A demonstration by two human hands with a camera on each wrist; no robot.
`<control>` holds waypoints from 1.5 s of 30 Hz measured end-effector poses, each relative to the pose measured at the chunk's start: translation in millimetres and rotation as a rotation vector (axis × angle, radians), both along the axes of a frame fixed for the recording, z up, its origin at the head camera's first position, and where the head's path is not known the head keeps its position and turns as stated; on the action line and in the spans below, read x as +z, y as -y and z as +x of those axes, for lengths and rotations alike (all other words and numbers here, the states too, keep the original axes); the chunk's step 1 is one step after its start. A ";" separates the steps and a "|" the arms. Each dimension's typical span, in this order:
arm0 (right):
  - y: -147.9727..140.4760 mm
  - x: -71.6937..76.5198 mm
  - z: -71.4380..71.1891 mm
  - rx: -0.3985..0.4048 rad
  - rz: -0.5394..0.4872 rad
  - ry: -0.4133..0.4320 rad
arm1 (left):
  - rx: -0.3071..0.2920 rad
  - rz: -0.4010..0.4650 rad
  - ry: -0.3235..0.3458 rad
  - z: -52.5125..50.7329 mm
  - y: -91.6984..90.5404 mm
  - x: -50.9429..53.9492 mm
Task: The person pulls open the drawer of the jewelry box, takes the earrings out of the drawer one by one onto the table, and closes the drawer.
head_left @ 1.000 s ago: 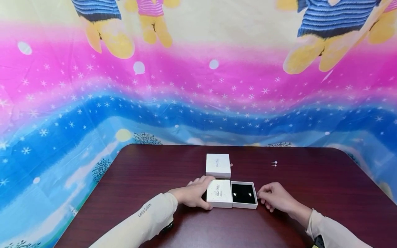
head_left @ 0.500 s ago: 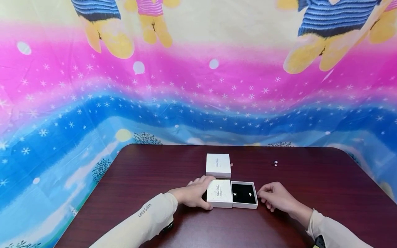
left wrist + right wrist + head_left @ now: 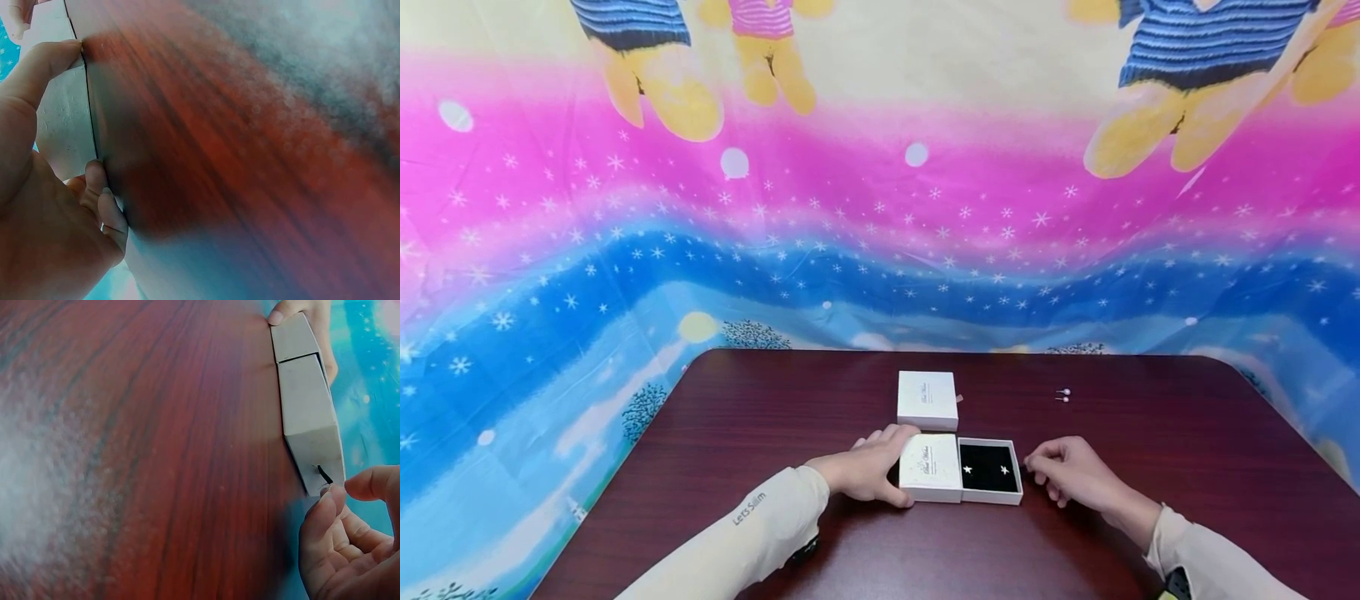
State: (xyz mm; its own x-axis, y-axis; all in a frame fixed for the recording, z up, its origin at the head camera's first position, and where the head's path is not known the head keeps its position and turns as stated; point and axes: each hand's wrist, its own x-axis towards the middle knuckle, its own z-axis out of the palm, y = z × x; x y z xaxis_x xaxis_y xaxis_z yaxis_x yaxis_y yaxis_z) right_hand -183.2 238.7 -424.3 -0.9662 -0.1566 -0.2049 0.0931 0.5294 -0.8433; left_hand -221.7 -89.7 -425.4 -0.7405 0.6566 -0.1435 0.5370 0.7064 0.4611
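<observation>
Across the white jewelry box sleeve (image 3: 931, 468), my left hand (image 3: 868, 473) grips with the thumb at the near side and fingers at the far side. The box's drawer (image 3: 1018, 473) sticks out to the right. On its black insert sit two star earrings (image 3: 1004, 471). My right hand (image 3: 1078, 475) is just right of the drawer's end, fingers bent. In the right wrist view, a dark ribbon pull tab (image 3: 324, 475) on the drawer's end reaches close to the fingertips; thumb and forefinger look apart, with nothing visibly pinched.
A second white box (image 3: 927, 400) stands right behind the sleeve, a small pink tab at its right side. Two pearl earrings (image 3: 1065, 392) lie at the back right of the dark red wooden table (image 3: 790, 392). A printed cloth (image 3: 880, 208) hangs behind.
My right hand has shifted slightly right and up, a little away from the drawer's end. The left hand and the box keep their place.
</observation>
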 end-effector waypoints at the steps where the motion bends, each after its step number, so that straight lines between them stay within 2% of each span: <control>1: -0.6 -0.1 -0.3 -0.004 0.002 0.000 | 0.000 0.001 0.000 -0.1 0.1 0.0; 17: -3.9 16.3 -2.3 -0.022 0.003 -0.033 | -0.008 0.002 0.004 0.3 0.7 -0.6; 30: -0.9 27.1 -3.8 0.005 0.008 -0.056 | -0.008 0.005 0.010 -1.7 0.4 -0.8; 45: 10.9 26.9 -1.4 0.041 -0.039 -0.080 | -0.004 0.001 0.010 -1.0 0.3 -1.2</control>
State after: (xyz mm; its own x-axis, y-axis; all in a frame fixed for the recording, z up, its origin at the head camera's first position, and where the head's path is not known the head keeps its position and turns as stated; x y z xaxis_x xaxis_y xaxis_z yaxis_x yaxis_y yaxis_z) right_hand -184.7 227.8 -397.4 -0.9717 -0.2031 -0.1203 0.0032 0.4979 -0.8672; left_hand -222.7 -90.0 -426.6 -0.7361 0.6601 -0.1497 0.5357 0.7033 0.4673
